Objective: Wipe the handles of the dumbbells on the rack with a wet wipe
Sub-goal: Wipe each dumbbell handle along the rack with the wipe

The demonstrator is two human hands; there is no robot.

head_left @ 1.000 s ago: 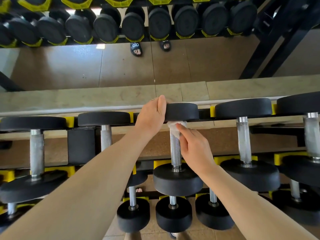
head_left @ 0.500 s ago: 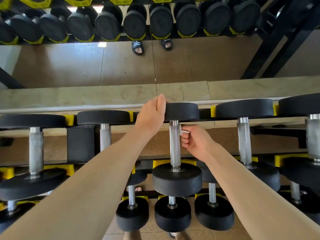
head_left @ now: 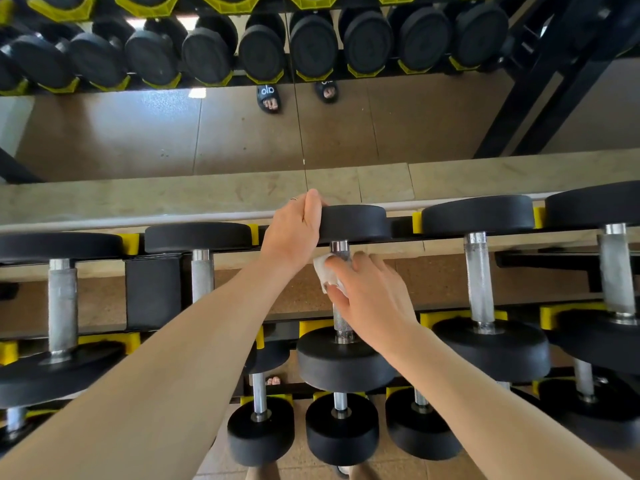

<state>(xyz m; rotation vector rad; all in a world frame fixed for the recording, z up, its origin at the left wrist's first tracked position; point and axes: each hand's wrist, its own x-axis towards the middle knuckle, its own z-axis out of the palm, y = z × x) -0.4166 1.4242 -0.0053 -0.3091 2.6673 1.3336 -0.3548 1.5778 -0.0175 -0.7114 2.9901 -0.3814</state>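
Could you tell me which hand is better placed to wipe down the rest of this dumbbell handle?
Right. The right hand already holds the wet wipe against the handle, while the left hand grips the far weight head, probably steadying it.

The mirrored black slide sandal bears white lettering that reads "olo" in reflection.

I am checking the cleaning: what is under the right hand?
Under the right hand a white wet wipe lies against the metal handle. The handle's middle and most of the wipe are covered.
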